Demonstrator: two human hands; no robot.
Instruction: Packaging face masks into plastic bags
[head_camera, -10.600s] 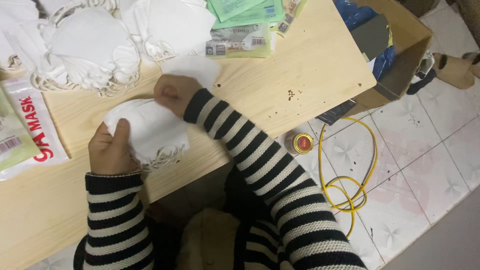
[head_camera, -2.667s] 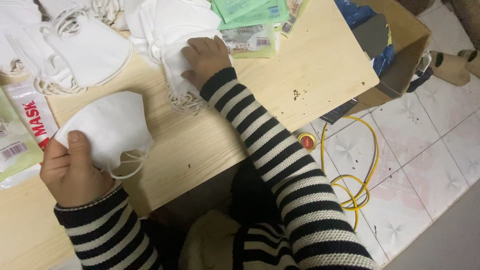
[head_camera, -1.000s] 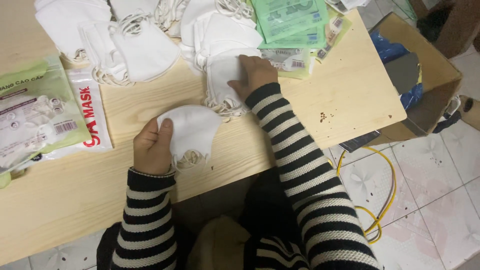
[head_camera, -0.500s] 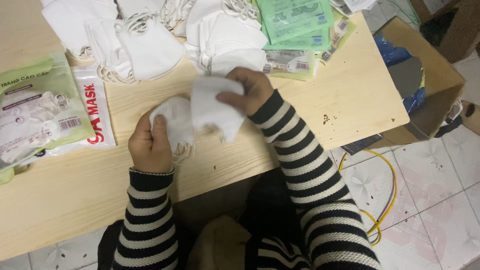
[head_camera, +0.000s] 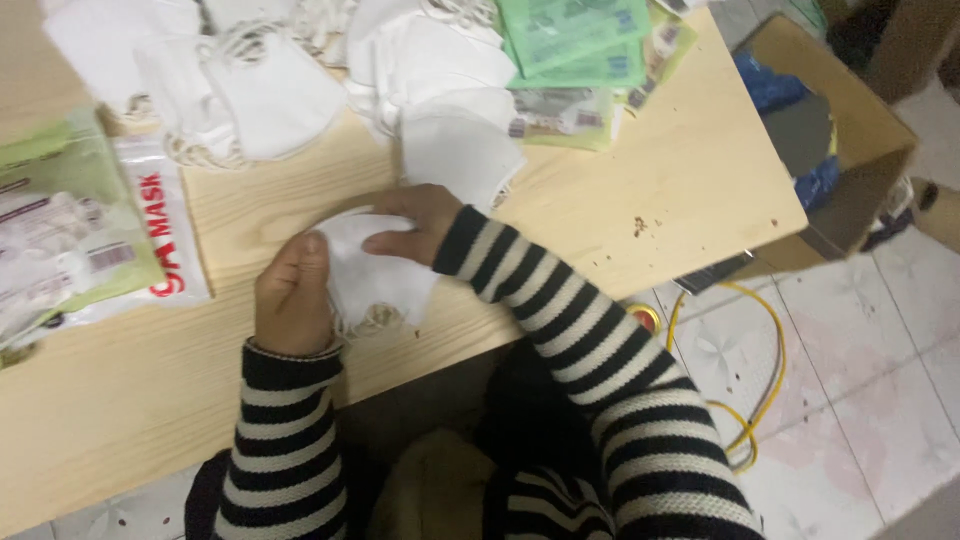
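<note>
Right hand (head_camera: 415, 222) lowered onto white mask (head_camera: 375, 275); left hand (head_camera: 292, 295) pinches it, near table edge (head_camera: 420, 345).

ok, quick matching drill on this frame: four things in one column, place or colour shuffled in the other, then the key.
Things
1. white mask in hand
2. green packets
3. yellow cable
4. cardboard box

Descriptions
A. looped on the tiled floor
B. stacked at the table's far edge
C. open, beside the table's right end
D. pressed on the table under left hand and right hand

Pairs: 1-D, 2-B, 3-A, 4-C
</note>
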